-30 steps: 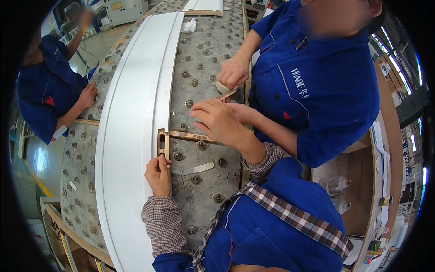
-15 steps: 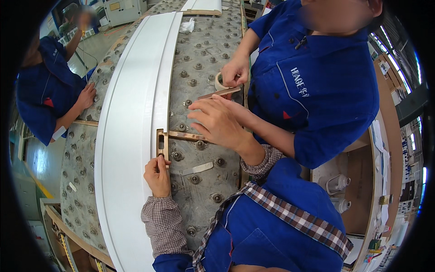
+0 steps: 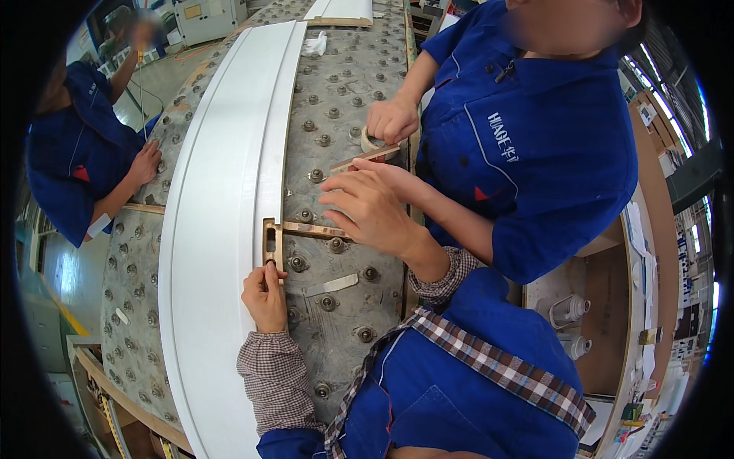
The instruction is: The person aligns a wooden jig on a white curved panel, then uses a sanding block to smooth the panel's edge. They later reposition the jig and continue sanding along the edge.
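White chest lettering beyond right hand

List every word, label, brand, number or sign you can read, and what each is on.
Right co-worker's shirt: white lettering, large enough to make out, but not copied here.
Left co-worker's shirt: small pale marking, too small to read.
Grey cabinet: tan label, unreadable.
White panel: none visible.
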`<state>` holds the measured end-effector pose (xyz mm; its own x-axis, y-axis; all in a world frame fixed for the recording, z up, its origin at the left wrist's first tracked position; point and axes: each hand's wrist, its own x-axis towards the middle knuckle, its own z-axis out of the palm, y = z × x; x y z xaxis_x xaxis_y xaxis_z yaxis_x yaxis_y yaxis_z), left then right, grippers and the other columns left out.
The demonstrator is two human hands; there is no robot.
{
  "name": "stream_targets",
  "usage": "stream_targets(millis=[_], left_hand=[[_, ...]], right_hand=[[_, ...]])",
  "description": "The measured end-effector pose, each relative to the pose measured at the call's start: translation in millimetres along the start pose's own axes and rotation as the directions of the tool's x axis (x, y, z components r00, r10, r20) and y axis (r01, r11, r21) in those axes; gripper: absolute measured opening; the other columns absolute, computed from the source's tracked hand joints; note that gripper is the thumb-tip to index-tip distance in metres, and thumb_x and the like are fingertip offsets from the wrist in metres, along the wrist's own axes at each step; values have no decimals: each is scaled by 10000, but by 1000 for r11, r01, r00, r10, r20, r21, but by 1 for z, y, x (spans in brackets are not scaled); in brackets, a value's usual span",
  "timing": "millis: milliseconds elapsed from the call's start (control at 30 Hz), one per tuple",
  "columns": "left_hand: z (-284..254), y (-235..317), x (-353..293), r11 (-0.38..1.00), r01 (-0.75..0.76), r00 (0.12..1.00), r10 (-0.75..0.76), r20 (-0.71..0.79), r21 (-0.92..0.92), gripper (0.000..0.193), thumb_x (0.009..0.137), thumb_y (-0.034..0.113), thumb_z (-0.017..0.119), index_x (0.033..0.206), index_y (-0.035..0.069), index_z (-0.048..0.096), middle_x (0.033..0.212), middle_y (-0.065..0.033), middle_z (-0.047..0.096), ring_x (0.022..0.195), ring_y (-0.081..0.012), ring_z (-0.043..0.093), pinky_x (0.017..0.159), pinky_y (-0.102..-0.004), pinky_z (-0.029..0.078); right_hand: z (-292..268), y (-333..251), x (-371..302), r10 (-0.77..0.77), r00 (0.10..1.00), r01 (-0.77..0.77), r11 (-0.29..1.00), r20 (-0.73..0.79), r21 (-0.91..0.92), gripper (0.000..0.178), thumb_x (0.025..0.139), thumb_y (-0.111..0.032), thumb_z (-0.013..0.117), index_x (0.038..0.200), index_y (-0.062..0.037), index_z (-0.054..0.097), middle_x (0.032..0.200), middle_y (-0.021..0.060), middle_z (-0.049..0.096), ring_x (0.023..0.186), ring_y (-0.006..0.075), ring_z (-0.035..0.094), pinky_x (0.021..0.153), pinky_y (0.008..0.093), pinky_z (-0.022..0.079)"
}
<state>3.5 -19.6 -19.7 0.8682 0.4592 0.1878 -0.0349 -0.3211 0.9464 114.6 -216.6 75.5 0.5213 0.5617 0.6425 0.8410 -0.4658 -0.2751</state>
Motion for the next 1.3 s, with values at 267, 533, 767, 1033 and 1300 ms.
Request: stream_targets(millis=[267,533,767,1033,1300], left_hand=[[-1,-3,0,1000,-12,1000,12,-8,11,309,908,223,520,740,-23,603,655,-52,550,578,-112,469,541,-257,385],[-3,-1,0,999,-7,999,6,35,36,307,929,240,483,803,-15,597,679,-32,601,608,-74,485,572,-222,390],[-2,2,0,999,-14,1000,14,11,47,288,913,216,510,777,-23,597,669,-47,585,588,-98,478,559,-246,393],[-2,3,0,999,-21,1000,20,23,51,330,926,252,486,774,-19,597,658,-32,596,594,-77,454,565,-237,374],[-1,6,1,999,-9,1000,8,22,43,276,906,199,523,771,-30,598,671,-53,569,586,-102,481,545,-243,395]], right_hand=[[0,0,-1,0,1000,0,1000,8,18,170,706,-89,677,857,-54,608,978,57,592,942,231,559,832,360,414],[1,-1,-1,-17,1000,17,999,-1,39,160,708,-85,673,850,-52,606,975,61,592,932,231,559,815,352,413],[5,0,-4,-18,1000,17,998,11,59,143,718,-88,665,843,-52,605,955,59,592,926,225,560,814,348,404],[5,0,-3,-30,999,29,998,13,62,148,726,-89,667,858,-51,611,970,63,602,931,224,567,814,342,410],[-26,22,12,132,946,-190,966,-295,-177,246,724,-143,674,938,-46,602,987,99,610,905,272,574,817,376,418]])
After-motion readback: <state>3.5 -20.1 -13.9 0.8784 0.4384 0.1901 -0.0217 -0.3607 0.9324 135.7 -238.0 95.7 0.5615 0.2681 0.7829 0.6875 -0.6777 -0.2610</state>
